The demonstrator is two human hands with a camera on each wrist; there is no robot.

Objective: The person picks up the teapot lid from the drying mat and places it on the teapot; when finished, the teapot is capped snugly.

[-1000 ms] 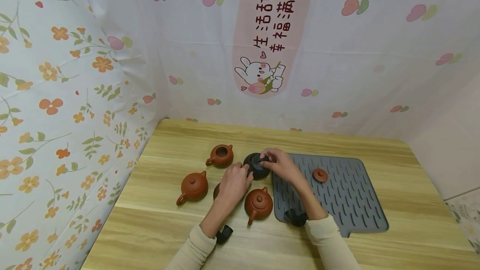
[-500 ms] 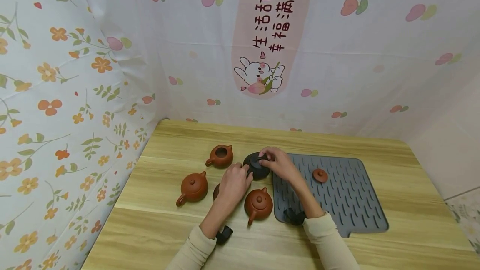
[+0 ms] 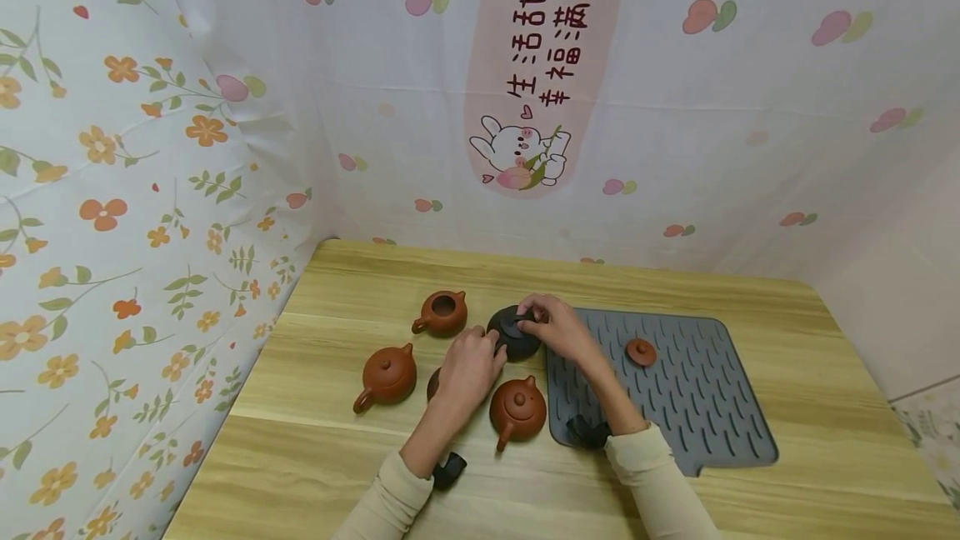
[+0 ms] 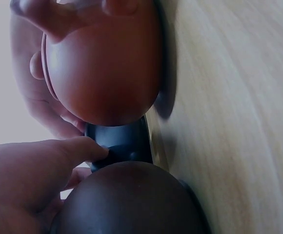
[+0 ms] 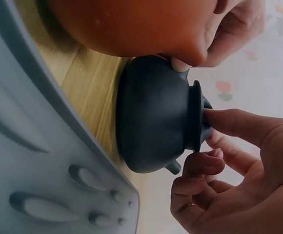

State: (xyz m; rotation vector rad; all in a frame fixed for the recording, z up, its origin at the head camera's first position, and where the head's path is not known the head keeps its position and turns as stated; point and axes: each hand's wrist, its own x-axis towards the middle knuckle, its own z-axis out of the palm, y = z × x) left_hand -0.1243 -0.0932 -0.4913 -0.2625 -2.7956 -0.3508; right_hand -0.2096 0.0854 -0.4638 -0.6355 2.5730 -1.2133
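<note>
A round black teapot [image 3: 517, 347] stands on the wooden table beside the grey mat's left edge. My left hand [image 3: 469, 365] grips its near-left side, the thumb against the black surface in the left wrist view. With my right hand [image 3: 561, 327] I pinch the knob of the black lid [image 5: 197, 117] between thumb and fingers. That lid sits at the pot's mouth; whether it is fully seated I cannot tell. A lidded reddish-brown teapot [image 3: 518, 411] stands just in front of the black one. A darker brown pot [image 4: 131, 200] is mostly hidden behind my left hand in the head view.
An orange-brown teapot without its lid [image 3: 431, 321] stands left of the black one. Another lidded teapot [image 3: 388, 377] is further left and nearer. On the grey ridged mat [image 3: 690, 415] at the right lies a small brown lid [image 3: 641, 351]. A patterned curtain [image 3: 360, 107] hangs behind the table.
</note>
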